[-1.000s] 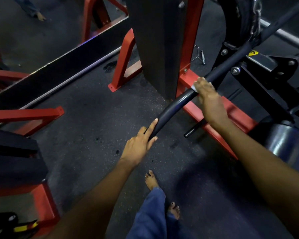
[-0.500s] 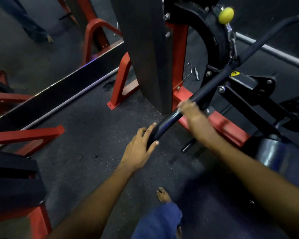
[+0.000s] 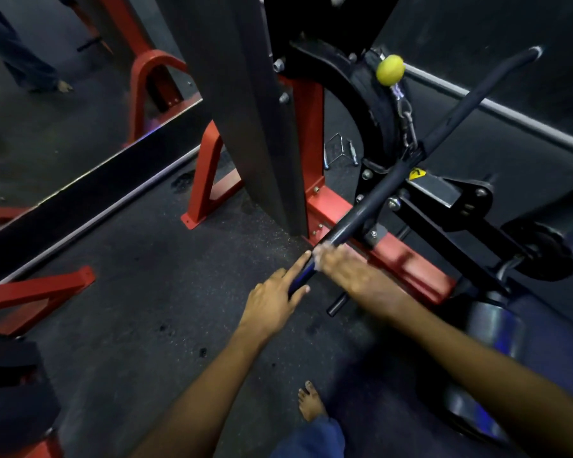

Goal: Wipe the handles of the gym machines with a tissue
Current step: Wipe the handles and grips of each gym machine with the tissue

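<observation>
Black and long, the handle bar (image 3: 371, 206) runs slanted from the low end near the person up to the right, hanging by a chain (image 3: 406, 119) under a yellow ball (image 3: 390, 69). The left hand (image 3: 273, 300) holds its low end, index finger straight along it. The right hand (image 3: 339, 264), blurred, is closed around the bar just above, with a bit of white tissue (image 3: 317, 253) at the fingers. The red frame (image 3: 315, 127) stands behind.
</observation>
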Demonstrator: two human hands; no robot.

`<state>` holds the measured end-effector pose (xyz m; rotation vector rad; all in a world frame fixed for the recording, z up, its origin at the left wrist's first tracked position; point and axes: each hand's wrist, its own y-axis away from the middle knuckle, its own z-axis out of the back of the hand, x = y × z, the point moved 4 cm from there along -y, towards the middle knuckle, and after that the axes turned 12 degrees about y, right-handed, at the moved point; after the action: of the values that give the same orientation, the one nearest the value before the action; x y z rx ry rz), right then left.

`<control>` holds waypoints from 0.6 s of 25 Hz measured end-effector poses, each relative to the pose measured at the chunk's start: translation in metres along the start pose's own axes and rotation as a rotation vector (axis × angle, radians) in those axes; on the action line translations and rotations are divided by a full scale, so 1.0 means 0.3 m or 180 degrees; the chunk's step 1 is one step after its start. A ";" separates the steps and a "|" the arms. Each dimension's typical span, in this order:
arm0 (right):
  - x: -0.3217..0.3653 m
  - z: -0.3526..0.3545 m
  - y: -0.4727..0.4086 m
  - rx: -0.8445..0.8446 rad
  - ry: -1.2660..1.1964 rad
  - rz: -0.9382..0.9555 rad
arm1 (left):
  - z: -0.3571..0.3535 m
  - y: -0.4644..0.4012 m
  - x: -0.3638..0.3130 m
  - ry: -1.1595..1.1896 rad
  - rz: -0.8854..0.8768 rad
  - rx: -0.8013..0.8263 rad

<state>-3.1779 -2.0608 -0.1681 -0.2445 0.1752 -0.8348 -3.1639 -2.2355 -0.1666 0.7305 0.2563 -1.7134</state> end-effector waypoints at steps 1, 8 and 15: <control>0.000 0.004 0.021 0.0021 0.0127 0.0486 | 0.003 -0.007 -0.004 0.0030 -0.0003 -0.0014; -0.290 0.010 -0.080 0.0135 -0.0223 -0.1536 | -0.002 -0.028 -0.010 0.0193 0.0049 -0.0065; -0.424 0.050 -0.136 0.0497 -0.0016 -0.0697 | -0.005 -0.016 -0.011 0.0182 0.0146 0.0022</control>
<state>-3.2870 -1.9894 -0.1351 -0.1201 0.0786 -1.0601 -3.1676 -2.2306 -0.1670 0.7854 0.2713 -1.6524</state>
